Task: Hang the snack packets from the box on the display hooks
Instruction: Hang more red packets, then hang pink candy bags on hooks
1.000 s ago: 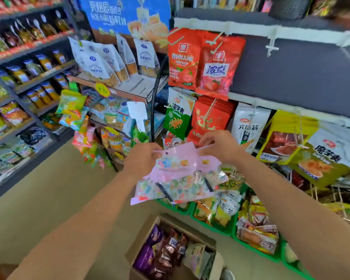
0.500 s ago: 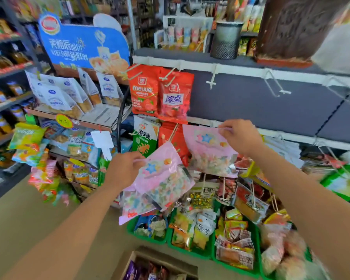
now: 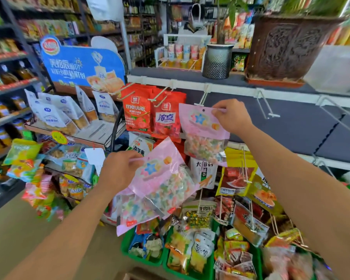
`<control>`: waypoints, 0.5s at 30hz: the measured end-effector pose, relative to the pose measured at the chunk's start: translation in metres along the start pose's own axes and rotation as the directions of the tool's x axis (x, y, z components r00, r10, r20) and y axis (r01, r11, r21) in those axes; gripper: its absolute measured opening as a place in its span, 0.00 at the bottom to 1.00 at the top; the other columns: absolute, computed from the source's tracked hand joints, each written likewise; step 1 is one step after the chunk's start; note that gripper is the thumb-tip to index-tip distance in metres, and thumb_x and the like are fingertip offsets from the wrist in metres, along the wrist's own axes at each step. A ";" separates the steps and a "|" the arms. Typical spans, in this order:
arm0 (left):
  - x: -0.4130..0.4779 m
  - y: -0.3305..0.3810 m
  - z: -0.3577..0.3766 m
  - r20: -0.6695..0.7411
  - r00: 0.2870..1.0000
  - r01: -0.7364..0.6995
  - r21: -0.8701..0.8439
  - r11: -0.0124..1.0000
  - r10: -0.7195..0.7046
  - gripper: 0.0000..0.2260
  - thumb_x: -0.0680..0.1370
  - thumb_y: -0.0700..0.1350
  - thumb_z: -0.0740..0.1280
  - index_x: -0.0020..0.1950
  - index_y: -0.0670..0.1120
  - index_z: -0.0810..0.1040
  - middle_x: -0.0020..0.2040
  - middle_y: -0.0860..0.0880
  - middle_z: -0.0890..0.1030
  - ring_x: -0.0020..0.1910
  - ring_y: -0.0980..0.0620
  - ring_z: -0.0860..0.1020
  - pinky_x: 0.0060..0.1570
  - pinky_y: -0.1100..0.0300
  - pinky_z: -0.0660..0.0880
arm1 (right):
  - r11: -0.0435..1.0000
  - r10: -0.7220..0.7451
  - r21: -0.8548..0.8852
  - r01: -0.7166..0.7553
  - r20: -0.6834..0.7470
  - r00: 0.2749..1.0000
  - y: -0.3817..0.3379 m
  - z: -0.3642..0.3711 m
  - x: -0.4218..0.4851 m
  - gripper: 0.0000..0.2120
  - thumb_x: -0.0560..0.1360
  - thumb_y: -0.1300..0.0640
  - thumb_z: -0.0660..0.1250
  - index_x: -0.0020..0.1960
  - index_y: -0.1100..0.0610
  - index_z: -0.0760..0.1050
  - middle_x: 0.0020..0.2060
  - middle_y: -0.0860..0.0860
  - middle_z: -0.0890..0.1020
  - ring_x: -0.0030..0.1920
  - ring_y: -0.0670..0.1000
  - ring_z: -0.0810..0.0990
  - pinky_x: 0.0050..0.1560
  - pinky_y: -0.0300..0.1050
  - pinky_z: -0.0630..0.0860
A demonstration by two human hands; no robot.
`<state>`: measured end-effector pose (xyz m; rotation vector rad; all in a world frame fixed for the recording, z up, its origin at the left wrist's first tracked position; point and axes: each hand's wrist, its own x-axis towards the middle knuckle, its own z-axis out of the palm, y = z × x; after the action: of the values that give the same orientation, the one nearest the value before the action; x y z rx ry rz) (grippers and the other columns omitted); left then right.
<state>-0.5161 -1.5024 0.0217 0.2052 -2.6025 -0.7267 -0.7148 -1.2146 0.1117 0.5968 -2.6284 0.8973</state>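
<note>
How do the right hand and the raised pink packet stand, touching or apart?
Touching. The head view shows the right hand pinching the top right corner of the raised pink packet.

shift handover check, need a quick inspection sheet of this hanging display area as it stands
surface: grey display panel, white rails, several hooks bare
job's things: raised pink candy packet, its hole just under the tip of an empty hook, seemingly not threaded; spare pink candy packets lower down
clutter: red packets hung left; green bins of snacks below
grippers: right hand pinches the raised packet's top corner; left hand grips the spares
cables: nothing seen
surroundings: mesh cup and carved planter on top; shop shelves left
</note>
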 end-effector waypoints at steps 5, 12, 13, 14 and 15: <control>0.013 0.010 0.001 -0.023 1.000 0.014 0.029 0.999 -0.013 0.06 0.76 0.45 0.71 0.52 0.48 0.84 0.46 0.49 0.85 0.43 0.50 0.80 0.38 0.62 0.67 | 0.999 0.000 0.032 -0.001 0.025 1.000 0.003 0.009 0.014 0.07 0.78 0.55 0.66 0.50 0.51 0.84 0.47 0.50 0.86 0.49 0.52 0.82 0.50 0.50 0.80; 0.030 0.017 0.005 0.003 0.999 0.042 0.033 0.999 -0.042 0.07 0.77 0.46 0.70 0.54 0.50 0.84 0.48 0.50 0.85 0.48 0.47 0.81 0.44 0.58 0.73 | 0.999 0.015 0.045 -0.016 0.019 1.000 0.006 0.017 0.024 0.07 0.77 0.55 0.67 0.49 0.51 0.84 0.46 0.50 0.86 0.49 0.52 0.82 0.50 0.49 0.79; 0.033 0.018 0.006 0.009 0.999 0.050 0.029 0.998 -0.051 0.07 0.77 0.46 0.70 0.54 0.50 0.83 0.48 0.49 0.85 0.48 0.47 0.80 0.45 0.57 0.74 | 0.999 0.030 0.044 -0.031 0.020 0.999 0.008 0.019 0.025 0.07 0.77 0.55 0.67 0.49 0.51 0.84 0.46 0.50 0.85 0.49 0.52 0.82 0.50 0.49 0.79; 0.035 0.018 0.007 0.011 0.998 0.057 0.024 0.998 -0.057 0.08 0.77 0.46 0.70 0.54 0.50 0.83 0.48 0.49 0.85 0.48 0.47 0.80 0.46 0.56 0.75 | 0.998 0.044 0.041 -0.044 0.021 0.999 0.010 0.020 0.027 0.07 0.77 0.54 0.66 0.50 0.50 0.84 0.47 0.50 0.85 0.49 0.52 0.81 0.50 0.49 0.80; 0.037 0.019 0.007 0.012 0.998 0.062 0.018 0.998 -0.062 0.08 0.77 0.46 0.70 0.55 0.50 0.83 0.48 0.49 0.85 0.48 0.47 0.80 0.47 0.56 0.75 | 0.998 0.055 0.037 -0.056 0.022 0.998 0.012 0.022 0.030 0.07 0.77 0.54 0.66 0.50 0.50 0.84 0.47 0.50 0.85 0.49 0.52 0.81 0.49 0.49 0.80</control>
<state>-0.5533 -1.4920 0.0396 0.2887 -2.6255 -0.7283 -0.7499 -1.2283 0.1004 0.5483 -2.6646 0.9632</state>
